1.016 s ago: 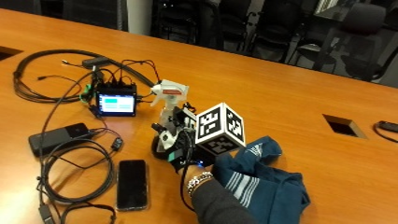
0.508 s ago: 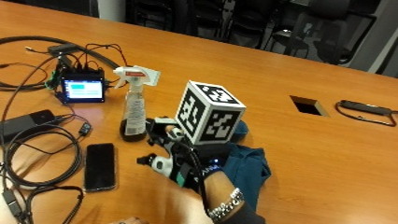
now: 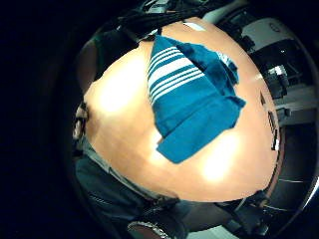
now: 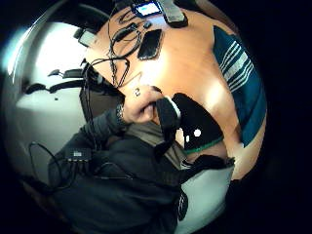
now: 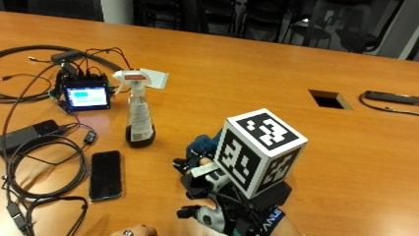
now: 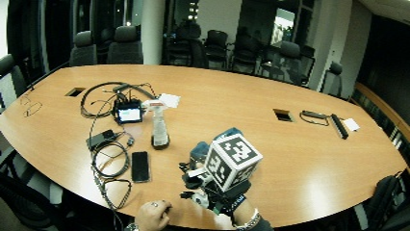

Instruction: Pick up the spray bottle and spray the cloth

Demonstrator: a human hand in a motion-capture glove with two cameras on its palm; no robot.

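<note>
Gloved right hand (image 5: 219, 196) hovered above the cloth (image 3: 192, 99), well apart from the spray bottle (image 5: 138, 110); it held nothing, though whether its fingers were straight or curled could not be told. Bottle stood upright on the glossy wooden table (image 5: 262, 69), dark liquid low in clear plastic, white trigger head. Cloth was teal, soft, rumpled, with white stripes. Flat black phone (image 5: 105, 175) lay beside the bottle. Bare left hand (image 6: 152, 215) rested at the table edge.

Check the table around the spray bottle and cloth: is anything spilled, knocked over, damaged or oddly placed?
Nothing stands out. The spray bottle stands upright on the table, untouched. The blue striped cloth lies rumpled but dry-looking under the gloved right hand. No spill shows.
</note>
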